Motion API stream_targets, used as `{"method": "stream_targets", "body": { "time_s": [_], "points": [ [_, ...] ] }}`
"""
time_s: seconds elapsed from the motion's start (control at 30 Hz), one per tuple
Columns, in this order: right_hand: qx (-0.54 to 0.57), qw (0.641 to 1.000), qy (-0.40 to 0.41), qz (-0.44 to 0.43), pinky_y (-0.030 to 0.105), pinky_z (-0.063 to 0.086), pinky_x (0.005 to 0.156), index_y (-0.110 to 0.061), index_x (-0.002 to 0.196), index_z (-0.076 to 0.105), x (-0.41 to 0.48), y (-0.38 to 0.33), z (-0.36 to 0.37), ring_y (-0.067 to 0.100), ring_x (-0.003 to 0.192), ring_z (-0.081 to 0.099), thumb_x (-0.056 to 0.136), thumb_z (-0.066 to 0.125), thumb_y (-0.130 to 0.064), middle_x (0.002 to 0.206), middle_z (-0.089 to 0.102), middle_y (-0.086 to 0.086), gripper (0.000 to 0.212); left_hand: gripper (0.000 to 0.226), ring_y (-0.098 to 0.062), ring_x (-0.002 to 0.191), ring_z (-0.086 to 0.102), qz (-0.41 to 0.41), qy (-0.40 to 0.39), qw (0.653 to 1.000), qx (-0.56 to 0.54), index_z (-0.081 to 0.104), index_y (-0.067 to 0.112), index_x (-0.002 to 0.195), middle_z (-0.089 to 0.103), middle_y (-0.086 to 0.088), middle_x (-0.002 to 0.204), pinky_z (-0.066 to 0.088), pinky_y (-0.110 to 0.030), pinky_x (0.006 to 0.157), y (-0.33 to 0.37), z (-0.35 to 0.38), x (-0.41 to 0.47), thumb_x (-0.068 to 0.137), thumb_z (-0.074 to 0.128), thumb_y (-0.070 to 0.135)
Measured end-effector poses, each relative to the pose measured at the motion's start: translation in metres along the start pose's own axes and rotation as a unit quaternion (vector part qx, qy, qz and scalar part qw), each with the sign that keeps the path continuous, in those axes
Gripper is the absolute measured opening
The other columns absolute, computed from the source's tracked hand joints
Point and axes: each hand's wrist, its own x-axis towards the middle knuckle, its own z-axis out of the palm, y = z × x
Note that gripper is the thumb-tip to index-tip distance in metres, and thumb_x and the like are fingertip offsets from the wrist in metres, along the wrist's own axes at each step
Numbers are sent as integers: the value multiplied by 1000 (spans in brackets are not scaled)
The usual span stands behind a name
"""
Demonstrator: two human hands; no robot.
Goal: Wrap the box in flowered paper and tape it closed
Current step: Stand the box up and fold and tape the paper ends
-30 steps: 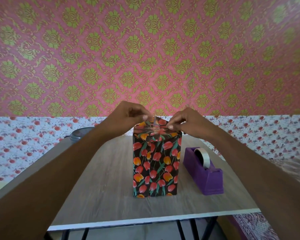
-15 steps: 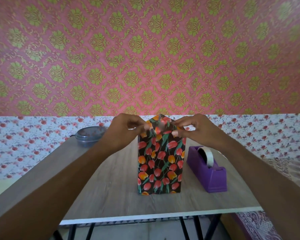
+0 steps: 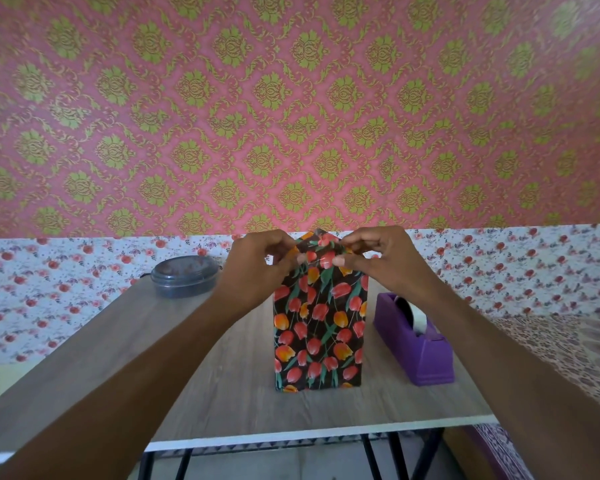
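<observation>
While left hand [image 3: 257, 268] and right hand [image 3: 385, 258] still pinch tape [image 3: 318, 263], box [image 3: 319, 334] stays upright.

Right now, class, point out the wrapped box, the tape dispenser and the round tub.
wrapped box [image 3: 317, 336]: head view, its flowered front face.
tape dispenser [image 3: 428, 358]: head view, its purple body.
round tub [image 3: 184, 270]: head view, its dark lid.

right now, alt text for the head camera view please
The left hand and right hand pinch clear tape over the folded top of a tall tulip-wrapped box, upright on a wooden table. A purple tape dispenser sits to its right, a lidded tub back left.
</observation>
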Motion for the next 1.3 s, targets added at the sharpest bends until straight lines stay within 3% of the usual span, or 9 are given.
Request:
{"method": "stream_targets", "body": {
  "time_s": [0.13,0.3,0.5,0.77,0.87,0.97,1.1,1.23,1.3],
  "points": [
    [17,1000,15,-19,23,44,61,-5,78,74,0,-1,5,13,56,55,94,73,-22,62,63,3,23,13,-6,65,66,-31,12,999,-38,77,17,86,72,9,74,56,-28,72,2,5,4,91,72,27],
    [-1,999,33,28,25,36,57,-14,67,50,3,-7,17,4,47,32,102,61,-22,52,36,-13,37,17,-12,68,66,-57,41,997,-26,75,22,80,71,8,71,54,-27,67,3,10,6,94,69,29],
    [-13,994,88,60,33,40,57,-7,71,54,6,-10,31,8,47,37,100,63,-19,56,42,-1,32,16,-3,72,64,-48,70,996,12,75,21,85,71,15,77,48,-21,66,4,15,1,96,67,31],
    [2,994,97,49,30,39,58,-17,100,69,5,-7,34,4,45,44,92,75,-27,49,50,-10,14,14,-9,65,70,-61,83,994,-37,76,26,96,74,11,81,62,-41,61,3,11,7,87,77,37],
    [15,995,86,40,28,43,66,-14,90,76,8,-9,33,1,55,53,93,74,-20,56,58,-18,8,10,-9,64,69,-59,76,995,-41,78,20,95,74,10,81,61,-39,63,7,12,9,89,76,28],
    [34,996,78,35,34,48,72,-11,83,71,8,-13,36,21,71,58,96,70,-18,73,62,3,14,7,-9,76,70,-77,89,990,-74,79,16,96,75,6,84,60,-30,70,11,15,11,91,74,17],
    [99,990,85,51,15,49,74,-17,88,75,5,-19,35,17,76,60,95,71,-11,76,60,7,10,8,-14,79,72,-152,118,965,-179,77,17,93,76,-1,84,60,-36,74,13,19,9,89,74,11],
    [141,981,105,79,34,59,87,-31,88,76,5,-20,34,33,88,68,91,74,-10,85,66,23,21,14,-9,81,74,-217,133,927,-274,75,16,100,77,3,81,59,-38,85,16,23,6,87,75,10],
    [154,978,108,93,30,59,86,-26,89,77,5,-22,33,29,90,70,91,74,-8,92,69,25,18,14,-9,81,74,-228,135,917,-298,75,16,99,77,4,80,59,-35,84,17,24,5,87,76,10]
  ]
}}
